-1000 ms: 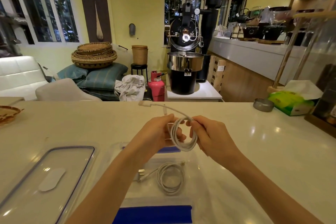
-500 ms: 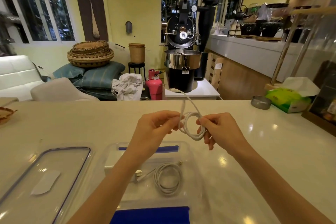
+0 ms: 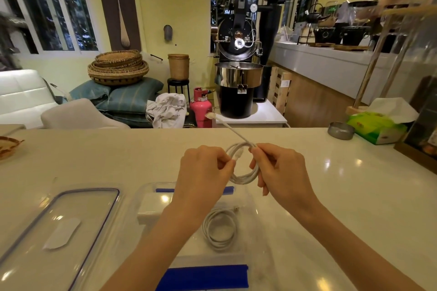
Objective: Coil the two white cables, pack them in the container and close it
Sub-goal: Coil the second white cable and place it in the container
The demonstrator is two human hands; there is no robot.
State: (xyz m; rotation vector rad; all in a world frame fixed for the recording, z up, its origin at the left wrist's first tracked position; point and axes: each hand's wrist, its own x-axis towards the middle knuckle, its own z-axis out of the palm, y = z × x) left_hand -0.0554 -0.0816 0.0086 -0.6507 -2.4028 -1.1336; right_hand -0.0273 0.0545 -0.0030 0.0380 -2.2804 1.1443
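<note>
A white cable (image 3: pixel 243 173) hangs as a small coil between both hands above the counter, its free end with a plug sticking up and away to the far left. My left hand (image 3: pixel 203 168) pinches the coil's left side and my right hand (image 3: pixel 279 168) grips its right side. Below them stands a clear container (image 3: pixel 254 198) with blue clips at its near and far ends. Inside it lies a second white cable (image 3: pixel 221 229), coiled, beside a white block partly hidden by my left forearm. The clear lid (image 3: pixel 59 227) rests flat to the container's left.
A white counter (image 3: pixel 354 196) carries a green tissue box (image 3: pixel 376 127) and a small metal dish (image 3: pixel 340 130) at the far right, and a woven tray (image 3: pixel 7 146) at the far left edge. Beyond the counter stand a coffee roaster and a pink gas bottle.
The loose tail has been wound in further and is shorter, its plug end now pointing up and left. Both hands rose slightly with the coil. The packed cable has not moved.
</note>
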